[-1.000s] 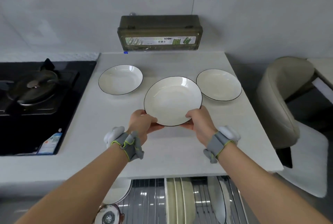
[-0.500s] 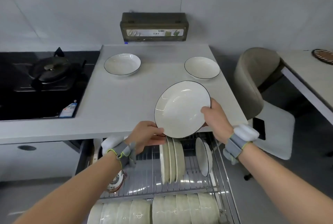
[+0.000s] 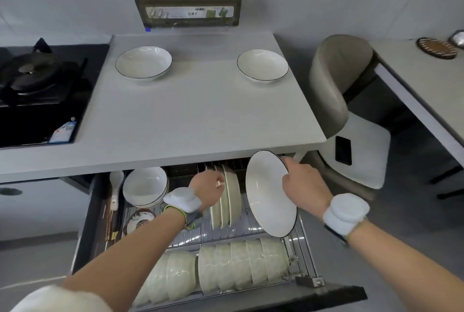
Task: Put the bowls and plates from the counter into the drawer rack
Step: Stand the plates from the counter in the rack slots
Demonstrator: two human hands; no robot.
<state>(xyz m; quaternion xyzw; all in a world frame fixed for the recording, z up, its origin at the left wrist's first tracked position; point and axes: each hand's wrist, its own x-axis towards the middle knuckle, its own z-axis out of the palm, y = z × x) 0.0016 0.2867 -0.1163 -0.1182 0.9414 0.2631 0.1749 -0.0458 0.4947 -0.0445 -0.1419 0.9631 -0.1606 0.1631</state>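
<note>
In the lower right of the frame, the right hand [image 3: 305, 186] gripped the white plate [image 3: 268, 193] by its upper right rim, fingers curled over the edge. The plate stood nearly upright and tilted over the right part of the drawer rack [image 3: 302, 244], just right of the upright plates [image 3: 227, 198] already slotted there; whether its lower edge touched the wires could not be told. The left hand [image 3: 208, 190] hung at the near edge of those upright plates with its fingers bent toward their rims. Whether it pinched one or only touched them could not be told.

On the counter [image 3: 200, 115] in the upper middle, the left counter plate [image 3: 143, 61] and the right counter plate [image 3: 262, 65] lay flat and well apart. A row of bowls [image 3: 238, 269] stood on edge along the front of the drawer, and nested bowls [image 3: 144, 186] sat at its left. A stove [image 3: 37, 80] filled the left edge, and a chair [image 3: 336, 85] stood at the right with a phone [image 3: 343, 149] on its seat.
</note>
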